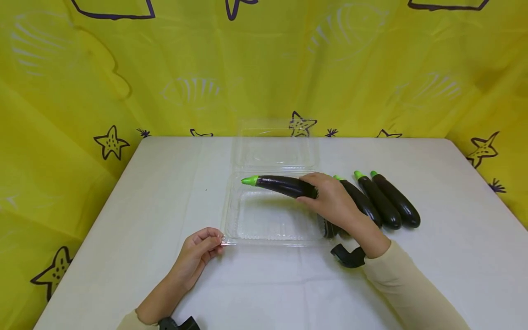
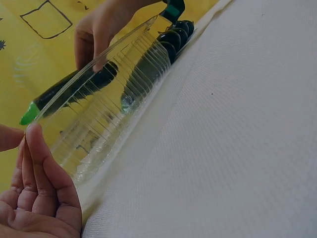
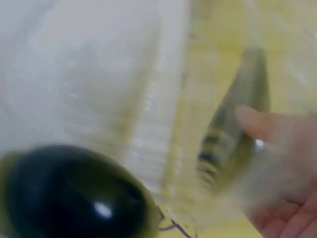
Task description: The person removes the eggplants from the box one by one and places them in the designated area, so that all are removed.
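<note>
My left hand [image 1: 200, 254] pinches the near left corner of a clear plastic clamshell box [image 1: 272, 242]. The lid [image 1: 274, 153] stands folded back at the far side. Above the base, my right hand [image 1: 332, 197] grips a dark purple eggplant [image 1: 284, 184] by its thick end, its green stem end pointing left. The left wrist view shows this eggplant [image 2: 59, 91] partly through the clear wall, beside the left fingertips [image 2: 37, 131]. In the right wrist view the held eggplant [image 3: 233, 124] is blurred, with the thumb against it.
Several eggplants [image 1: 396, 199] lie side by side on the white table [image 1: 462, 256], right of the box. One is partly hidden behind the right hand; its dark end [image 1: 330, 229] shows at the box's right side. A yellow patterned cloth [image 1: 264, 59] hangs behind and at both sides.
</note>
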